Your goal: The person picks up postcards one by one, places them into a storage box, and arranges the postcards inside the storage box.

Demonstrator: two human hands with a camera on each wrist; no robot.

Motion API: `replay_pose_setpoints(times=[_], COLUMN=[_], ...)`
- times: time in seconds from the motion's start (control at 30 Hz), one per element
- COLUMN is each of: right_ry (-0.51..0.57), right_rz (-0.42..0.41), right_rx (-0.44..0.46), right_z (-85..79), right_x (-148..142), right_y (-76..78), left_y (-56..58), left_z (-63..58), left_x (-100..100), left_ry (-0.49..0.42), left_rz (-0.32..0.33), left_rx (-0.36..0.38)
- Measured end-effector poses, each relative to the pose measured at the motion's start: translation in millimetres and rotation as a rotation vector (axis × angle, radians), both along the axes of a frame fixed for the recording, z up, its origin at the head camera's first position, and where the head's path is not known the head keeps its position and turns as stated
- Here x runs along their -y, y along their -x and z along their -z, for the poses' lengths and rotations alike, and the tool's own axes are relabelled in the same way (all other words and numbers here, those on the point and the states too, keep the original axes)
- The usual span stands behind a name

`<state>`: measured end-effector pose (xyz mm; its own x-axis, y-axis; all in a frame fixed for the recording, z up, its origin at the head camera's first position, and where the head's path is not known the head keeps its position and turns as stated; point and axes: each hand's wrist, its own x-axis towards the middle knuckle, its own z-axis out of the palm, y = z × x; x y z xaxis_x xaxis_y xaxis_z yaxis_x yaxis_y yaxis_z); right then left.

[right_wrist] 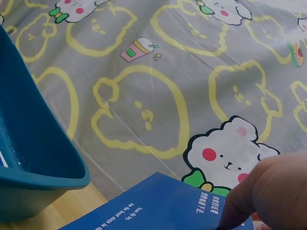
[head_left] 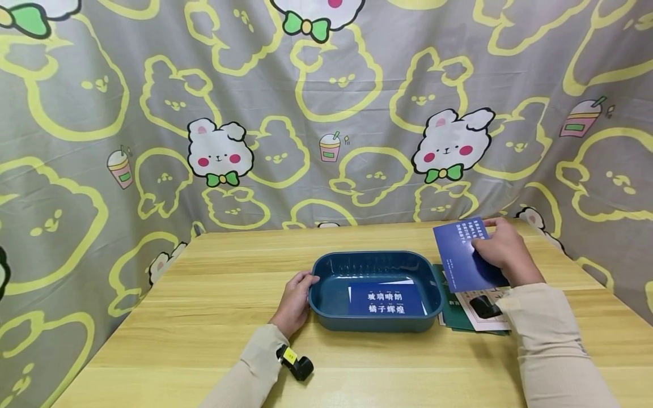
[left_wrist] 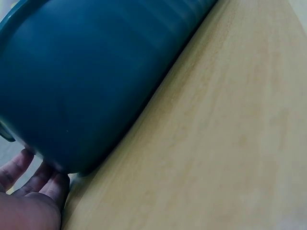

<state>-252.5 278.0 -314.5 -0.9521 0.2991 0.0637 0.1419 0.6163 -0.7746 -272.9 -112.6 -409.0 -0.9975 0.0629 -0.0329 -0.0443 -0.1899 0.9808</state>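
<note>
A dark teal plastic basin (head_left: pixel 377 324) stands on the wooden table, with a blue card (head_left: pixel 386 300) printed in white characters and a white-edged card beneath it inside. At the basin's left end my left hand (head_left: pixel 296 300) grips the rim. In the left wrist view its fingers (left_wrist: pixel 36 184) touch the basin's outer wall. My right hand (head_left: pixel 505 249) pinches another blue card (head_left: pixel 461 260) by its right edge, raised right of the basin. White text covers part of that card (right_wrist: pixel 158 206) in the right wrist view. Under it lie green cards (head_left: pixel 451 309) and a pale card (head_left: pixel 484 317), partly hidden.
The wooden table (head_left: pixel 214 340) reaches back to a grey curtain (head_left: pixel 275 209) with yellow and white cartoon animals, which also hangs at both sides. Black camera mounts (head_left: pixel 298 365) sit on both wrists.
</note>
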Motion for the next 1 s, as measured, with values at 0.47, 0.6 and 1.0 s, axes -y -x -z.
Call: replay_pose_setpoints(times=[0.47, 0.6, 1.0], right_ry=[0.018, 0.023, 0.029], right_rz=[-0.051, -0.067, -0.084], right_rx=[-0.064, -0.078, -0.093], right_z=[-2.6, -3.7, -11.0], right_x=[6.9, 11.6, 15.0], right_y=[-0.4, -0.5, -1.8], left_y=[-0.1, -0.2, 0.2], left_z=[-0.4, -0.5, -0.7], left_x=[-0.5, -0.2, 0.5], left_ry=[0.007, 0.001, 0.001], left_rz=[0.001, 0.005, -0.002], left_rx=[0.008, 0.009, 0.008])
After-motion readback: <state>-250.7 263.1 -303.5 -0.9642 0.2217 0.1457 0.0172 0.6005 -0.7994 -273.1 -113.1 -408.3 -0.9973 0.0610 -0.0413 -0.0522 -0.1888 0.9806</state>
